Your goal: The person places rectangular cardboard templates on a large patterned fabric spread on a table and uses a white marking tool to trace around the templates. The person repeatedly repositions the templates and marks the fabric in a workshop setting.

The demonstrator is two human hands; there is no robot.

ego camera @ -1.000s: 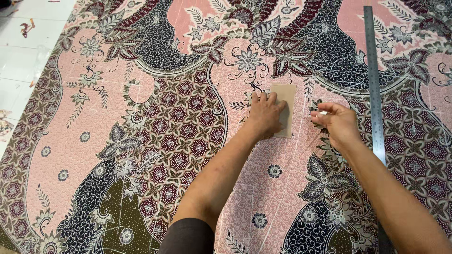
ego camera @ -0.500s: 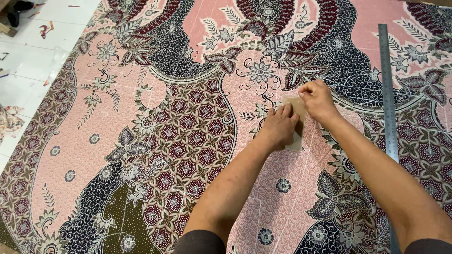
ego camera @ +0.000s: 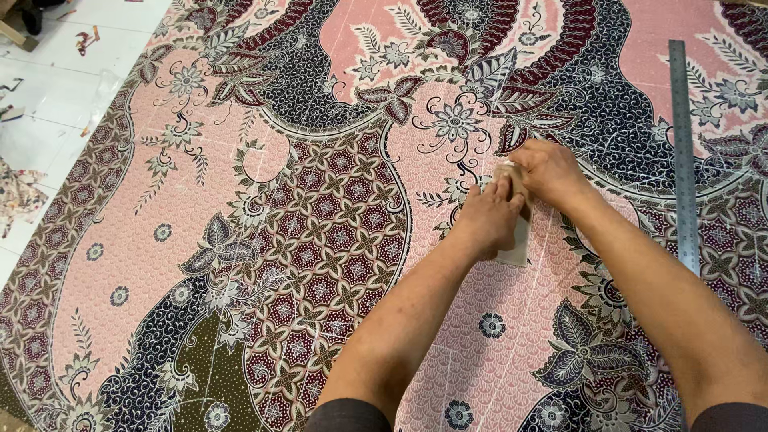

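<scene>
A patterned pink, dark blue and maroon cloth [ego camera: 320,240] lies spread flat and fills most of the view. On it rests a small tan cardboard piece [ego camera: 517,246], mostly covered. My left hand [ego camera: 486,218] presses down on the card with its fingers flat. My right hand [ego camera: 548,170] is at the card's far end, fingers pinched together and touching my left fingertips. The small white piece it pinched earlier is hidden by the fingers now. Thin white lines are drawn on the cloth around the card.
A long metal ruler [ego camera: 684,160] lies lengthwise on the cloth at the right. White tiled floor [ego camera: 48,88] with scraps shows at the upper left, beside the cloth's edge. A bunched bit of printed cloth [ego camera: 14,196] lies at the far left.
My right hand moved from the card's right side to its far end, meeting my left fingertips. The view shifted, so the card and ruler sit lower and further right.
</scene>
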